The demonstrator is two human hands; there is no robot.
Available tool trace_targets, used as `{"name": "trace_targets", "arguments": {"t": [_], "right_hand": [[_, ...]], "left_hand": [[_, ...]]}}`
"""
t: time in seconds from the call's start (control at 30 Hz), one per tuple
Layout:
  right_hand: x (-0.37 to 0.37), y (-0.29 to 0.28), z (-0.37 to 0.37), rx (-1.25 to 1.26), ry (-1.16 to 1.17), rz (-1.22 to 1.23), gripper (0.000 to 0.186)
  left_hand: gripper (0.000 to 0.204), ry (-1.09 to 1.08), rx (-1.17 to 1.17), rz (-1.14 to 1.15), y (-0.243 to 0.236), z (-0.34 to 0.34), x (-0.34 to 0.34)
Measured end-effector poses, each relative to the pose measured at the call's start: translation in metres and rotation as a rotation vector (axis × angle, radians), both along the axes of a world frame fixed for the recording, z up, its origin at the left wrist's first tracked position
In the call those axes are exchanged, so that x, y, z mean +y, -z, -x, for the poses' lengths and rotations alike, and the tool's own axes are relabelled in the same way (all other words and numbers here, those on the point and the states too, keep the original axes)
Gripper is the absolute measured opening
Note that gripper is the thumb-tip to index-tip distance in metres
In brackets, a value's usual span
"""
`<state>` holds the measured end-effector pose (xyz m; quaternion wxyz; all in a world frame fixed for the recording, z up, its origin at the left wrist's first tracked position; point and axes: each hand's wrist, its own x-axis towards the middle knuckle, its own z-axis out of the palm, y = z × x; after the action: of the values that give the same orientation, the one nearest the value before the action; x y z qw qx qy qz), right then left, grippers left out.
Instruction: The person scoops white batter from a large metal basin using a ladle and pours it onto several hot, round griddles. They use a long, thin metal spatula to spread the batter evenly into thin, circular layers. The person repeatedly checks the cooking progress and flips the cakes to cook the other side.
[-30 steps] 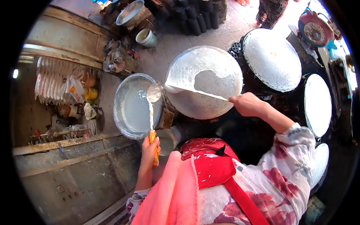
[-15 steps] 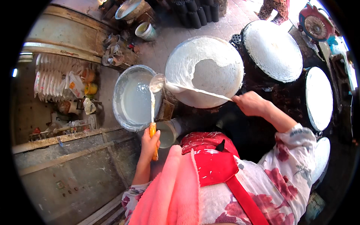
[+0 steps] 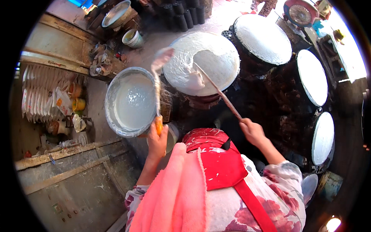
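My left hand (image 3: pixel 156 142) is closed on the orange handle of a long ladle (image 3: pixel 157 91). The ladle's bowl, smeared by motion, is raised between the basin and the near round griddle. In my right hand (image 3: pixel 253 132) is a long stick-handled spreader (image 3: pixel 222 94), its batter-coated end touching the griddle's surface. White batter (image 3: pixel 179 58) covers the left and far parts of this griddle (image 3: pixel 222 71), while a greyish patch shows at its middle and right. Left of it stands a wide basin (image 3: pixel 109 112) of white liquid batter (image 3: pixel 133 98).
More round griddles (image 3: pixel 262 38) with white tops curve around to my right. Black perforated cylinders (image 3: pixel 181 17) are stacked at the far side, near a bucket (image 3: pixel 132 38). A red-rimmed fan (image 3: pixel 301 13) and a person's legs (image 3: pixel 266 7) appear far right. Wooden-framed panels (image 3: pixel 73 178) flank my left.
The spreader's end has moved from beside the ladle onto the griddle, and my right hand has come lower and nearer. The ladle has risen away from the basin. The whole view has shifted.
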<state>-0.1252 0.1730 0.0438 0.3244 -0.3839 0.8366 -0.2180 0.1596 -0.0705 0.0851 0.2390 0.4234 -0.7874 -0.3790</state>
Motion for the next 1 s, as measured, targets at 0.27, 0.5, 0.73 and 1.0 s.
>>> {"name": "trace_targets", "arguments": {"t": [0.27, 0.5, 0.73, 1.0], "right_hand": [[-0.073, 0.046, -0.071, -0.140, 0.204, 0.169, 0.032], [-0.058, 0.036, -0.092, -0.159, 0.124, 0.096, 0.031], [-0.034, 0.035, -0.025, -0.397, 0.519, 0.052, 0.031], [-0.018, 0.061, 0.014, -0.042, 0.299, 0.205, 0.035]], "left_hand": [[0.028, -0.044, 0.309, -0.690, -0.022, 0.002, -0.020], [0.026, 0.030, 0.330, -0.720, -0.016, 0.004, -0.013], [0.026, 0.073, 0.300, -0.699, -0.021, 0.019, -0.018], [0.030, 0.057, 0.312, -0.821, -0.017, 0.038, -0.021]]}}
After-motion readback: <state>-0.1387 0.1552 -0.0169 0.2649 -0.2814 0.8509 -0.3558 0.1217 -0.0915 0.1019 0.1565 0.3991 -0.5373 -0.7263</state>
